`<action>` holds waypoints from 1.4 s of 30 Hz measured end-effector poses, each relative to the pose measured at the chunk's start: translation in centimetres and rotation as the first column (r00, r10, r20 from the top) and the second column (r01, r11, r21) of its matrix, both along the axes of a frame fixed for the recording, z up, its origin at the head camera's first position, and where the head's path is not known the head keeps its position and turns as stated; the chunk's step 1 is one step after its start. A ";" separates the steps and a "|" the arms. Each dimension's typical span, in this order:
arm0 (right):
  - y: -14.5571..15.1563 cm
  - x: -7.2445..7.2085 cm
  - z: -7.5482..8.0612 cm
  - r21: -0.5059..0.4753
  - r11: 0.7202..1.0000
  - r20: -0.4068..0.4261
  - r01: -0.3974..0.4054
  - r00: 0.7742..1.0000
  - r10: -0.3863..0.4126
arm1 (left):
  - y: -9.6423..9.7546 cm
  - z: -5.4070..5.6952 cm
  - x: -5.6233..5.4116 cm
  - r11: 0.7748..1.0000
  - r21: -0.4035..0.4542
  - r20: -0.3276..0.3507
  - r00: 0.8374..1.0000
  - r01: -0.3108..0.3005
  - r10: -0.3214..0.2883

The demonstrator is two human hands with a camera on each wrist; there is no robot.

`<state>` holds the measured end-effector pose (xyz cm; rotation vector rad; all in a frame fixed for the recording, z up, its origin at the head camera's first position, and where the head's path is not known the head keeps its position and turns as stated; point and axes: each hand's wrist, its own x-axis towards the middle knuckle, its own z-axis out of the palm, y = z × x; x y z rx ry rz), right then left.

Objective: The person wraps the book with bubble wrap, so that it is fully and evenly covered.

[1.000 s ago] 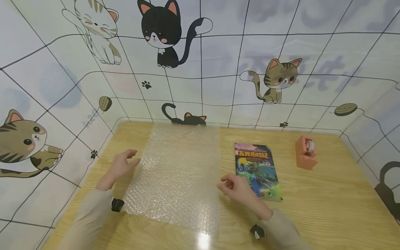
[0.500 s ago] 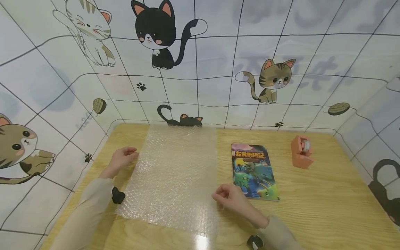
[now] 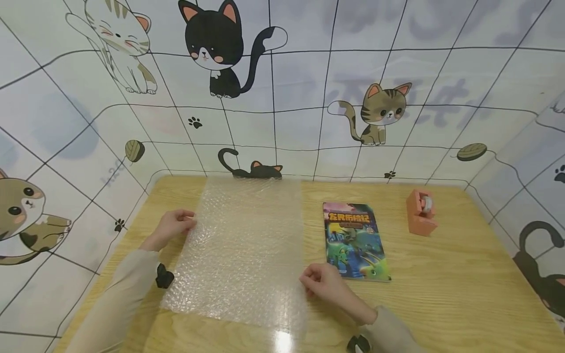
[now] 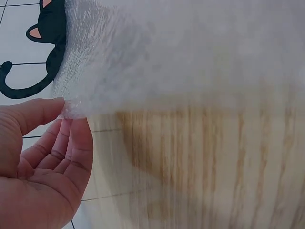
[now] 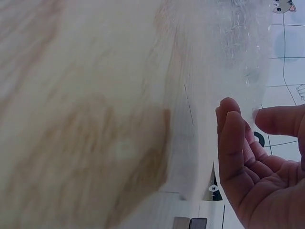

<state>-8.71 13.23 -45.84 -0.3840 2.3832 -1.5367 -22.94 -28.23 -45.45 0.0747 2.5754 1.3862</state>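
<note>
A sheet of clear bubble wrap point(image 3: 247, 250) lies on the wooden table in the head view. At its left edge, my left hand point(image 3: 172, 228) pinches the border. The left wrist view shows the left thumb point(image 4: 40, 112) over the film and fingers beneath. My right hand point(image 3: 328, 284) is at the sheet's right edge, fingers loosely bent. In the right wrist view, a gap shows between its thumb point(image 5: 281, 119) and fingertips, with the film's edge beside them. A colourful book point(image 3: 355, 240) lies flat just beyond the right hand.
An orange tape dispenser point(image 3: 421, 213) with a roll of tape stands at the back right of the table point(image 3: 450, 279). A cat-patterned wall covering point(image 3: 300, 127) rises behind the table and at both sides. The bubble wrap reaches the table's back edge.
My left fingers have closed onto the bubble wrap's left edge. The right hand has moved down and slightly left to the right edge. The whole head view has shifted a little.
</note>
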 end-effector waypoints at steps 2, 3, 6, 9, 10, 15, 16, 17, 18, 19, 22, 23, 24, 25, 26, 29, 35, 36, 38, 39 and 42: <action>0.1 -0.1 0.1 0.004 1.000 -0.006 0.003 1.000 -0.003 | -0.1 -0.1 0.0 1.000 0.009 0.010 1.000 -0.005 0.005; 0.1 -0.1 0.2 0.004 1.000 -0.005 0.003 1.000 -0.003 | -0.1 -0.1 0.1 1.000 0.015 0.015 1.000 -0.007 0.007; 0.4 -0.4 0.3 0.032 0.999 -0.019 0.012 1.000 -0.012 | -0.3 -0.2 0.4 0.999 0.038 0.027 1.000 -0.008 0.007; 0.6 -0.8 0.4 0.076 0.997 -0.025 0.024 0.999 -0.022 | -0.5 -0.1 0.8 0.998 0.058 0.049 0.999 -0.008 0.005; 0.7 -0.9 0.5 0.098 0.995 -0.032 0.028 0.999 -0.025 | -0.6 0.0 1.0 0.998 0.062 0.058 0.998 -0.008 0.004; 1.3 -1.8 0.7 0.181 0.982 -0.036 0.048 0.998 -0.042 | -0.7 0.3 2.4 0.994 0.107 0.089 0.996 -0.006 -0.004; 1.4 -2.0 0.8 0.194 0.980 -0.040 0.052 0.998 -0.045 | -0.7 0.3 2.7 0.994 0.112 0.087 0.996 -0.004 -0.006; 1.6 -2.2 0.9 0.207 0.977 -0.042 0.058 0.998 -0.051 | -0.7 0.3 3.0 0.992 0.123 0.089 0.996 -0.003 -0.008; 1.7 -2.4 1.0 0.220 0.973 -0.044 0.064 0.997 -0.056 | -0.6 0.3 3.3 0.991 0.130 0.091 0.996 -0.005 -0.007; 1.9 -2.6 1.0 0.234 0.970 -0.052 0.068 0.997 -0.058 | -0.6 0.3 3.6 0.990 0.140 0.095 0.995 -0.007 -0.006; 2.6 -3.4 1.3 0.247 0.966 -0.067 0.071 0.996 -0.056 | -0.3 0.3 4.7 0.987 0.158 0.123 0.992 -0.024 0.005; 2.9 -3.7 1.3 0.250 0.966 -0.076 0.070 0.996 -0.053 | -0.2 0.3 5.1 0.984 0.173 0.137 0.991 -0.034 0.010; 3.2 -4.0 1.4 0.256 0.964 -0.093 0.072 0.994 -0.049 | 0.0 0.3 5.4 0.982 0.182 0.146 0.989 -0.039 0.012; 3.5 -4.3 1.4 0.264 0.962 -0.116 0.073 0.992 -0.044 | 0.2 0.3 5.8 0.978 0.201 0.161 0.987 -0.050 0.017; 3.8 -4.6 1.5 0.273 0.959 -0.142 0.075 0.989 -0.037 | 0.4 0.3 6.1 0.975 0.216 0.173 0.985 -0.059 0.022; 4.6 -5.6 1.6 0.305 0.949 -0.228 0.085 0.974 -0.014 | 1.2 0.1 7.1 0.957 0.275 0.198 0.980 -0.087 0.032; 5.5 -7.2 2.2 0.319 0.944 -0.265 0.079 0.964 0.008 | 2.9 -0.1 9.0 0.933 0.319 0.216 0.971 -0.167 0.099; 5.6 -7.5 2.2 0.320 0.944 -0.268 0.080 0.963 0.009 | 3.1 -0.1 9.4 0.930 0.321 0.219 0.969 -0.181 0.113; 5.8 -8.1 2.2 0.335 0.938 -0.288 0.088 0.958 0.013 | 3.6 -0.1 10.1 0.925 0.322 0.229 0.964 -0.203 0.132; 6.0 -8.4 2.2 0.343 0.935 -0.303 0.095 0.953 0.014 | 3.9 -0.1 10.4 0.921 0.325 0.237 0.961 -0.216 0.142; 6.3 -9.4 2.0 0.335 0.935 -0.352 0.117 0.936 0.008 | 4.6 -0.1 11.2 0.908 0.344 0.260 0.954 -0.239 0.152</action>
